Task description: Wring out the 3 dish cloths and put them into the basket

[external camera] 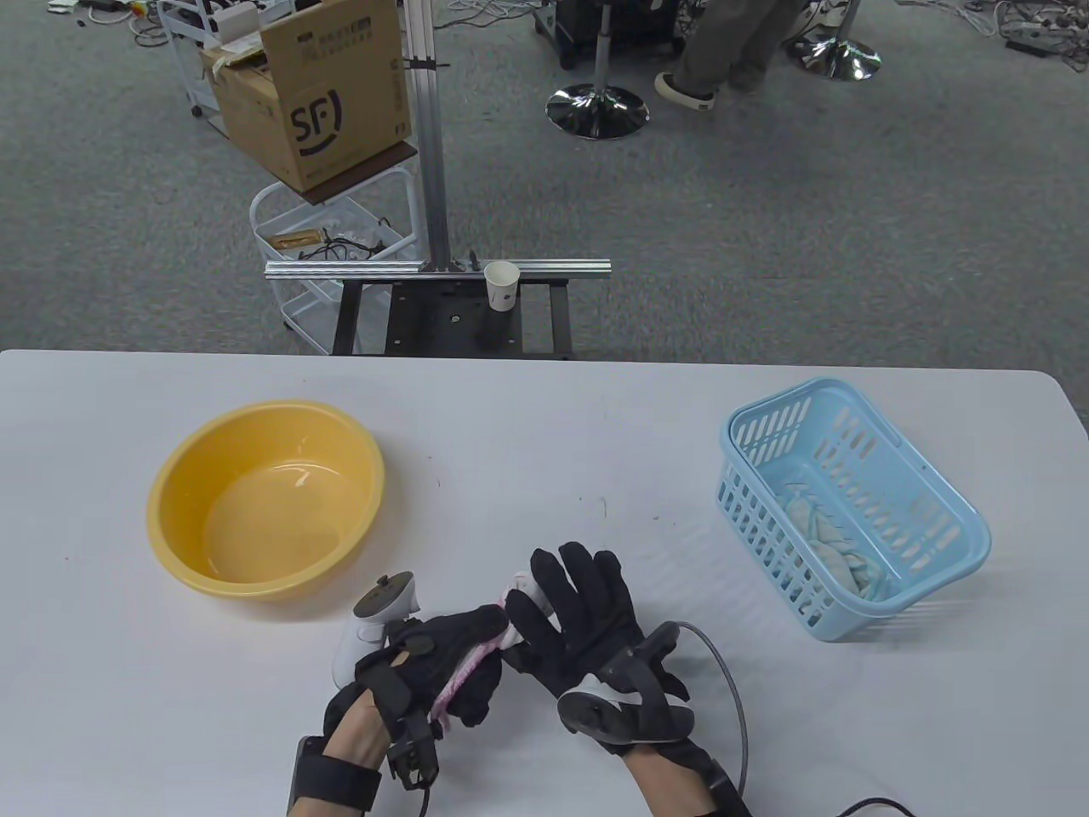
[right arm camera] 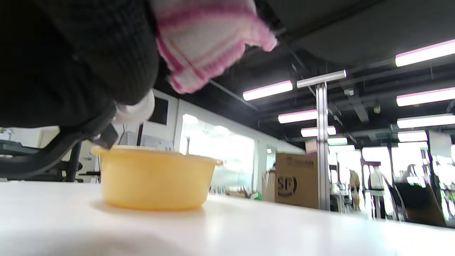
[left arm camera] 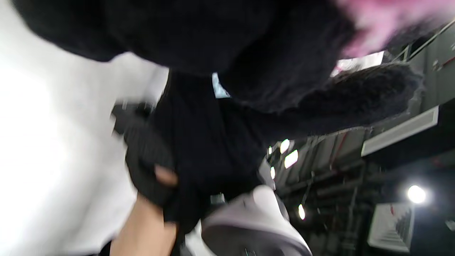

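Pink-striped dish cloth (external camera: 476,659) is gripped by left hand (external camera: 442,672), right hand (external camera: 578,613) half-spread on its other end above table (external camera: 544,442); firmer right grip advised, then twisted oppositely before basket (external camera: 851,511).

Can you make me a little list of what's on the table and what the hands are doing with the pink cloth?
left hand: grip curled round the pink cloth
right hand: fingers mostly straight, thumb side on the cloth's other end
pink cloth: bunched between both hands, above the table
yellow bowl: on the table's left, no cloth inside
blue basket: on the right, pale cloth already in it
cloths seen: pink one in hand, pale fabric in basket; exact number unclear
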`<control>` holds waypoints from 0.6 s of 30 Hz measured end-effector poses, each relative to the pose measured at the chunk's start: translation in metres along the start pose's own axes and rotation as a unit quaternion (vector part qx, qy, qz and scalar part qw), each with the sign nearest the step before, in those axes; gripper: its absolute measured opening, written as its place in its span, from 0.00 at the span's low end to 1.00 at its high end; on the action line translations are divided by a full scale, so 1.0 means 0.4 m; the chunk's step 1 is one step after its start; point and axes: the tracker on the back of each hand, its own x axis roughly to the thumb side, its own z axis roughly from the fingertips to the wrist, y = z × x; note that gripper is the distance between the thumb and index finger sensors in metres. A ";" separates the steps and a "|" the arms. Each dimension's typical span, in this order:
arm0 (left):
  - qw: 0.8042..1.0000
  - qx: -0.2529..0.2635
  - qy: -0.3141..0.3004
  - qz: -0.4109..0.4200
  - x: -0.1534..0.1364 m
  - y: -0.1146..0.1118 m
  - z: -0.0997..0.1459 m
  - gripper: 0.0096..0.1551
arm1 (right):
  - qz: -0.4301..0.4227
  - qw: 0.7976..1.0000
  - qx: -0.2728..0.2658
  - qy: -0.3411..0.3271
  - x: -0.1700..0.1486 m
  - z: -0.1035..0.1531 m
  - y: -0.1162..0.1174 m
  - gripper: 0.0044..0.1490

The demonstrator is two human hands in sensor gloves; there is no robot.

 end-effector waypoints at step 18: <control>0.932 0.095 0.059 -0.344 0.066 -0.002 0.029 0.36 | -0.038 0.999 -0.010 0.001 -0.011 -0.012 -0.021 0.36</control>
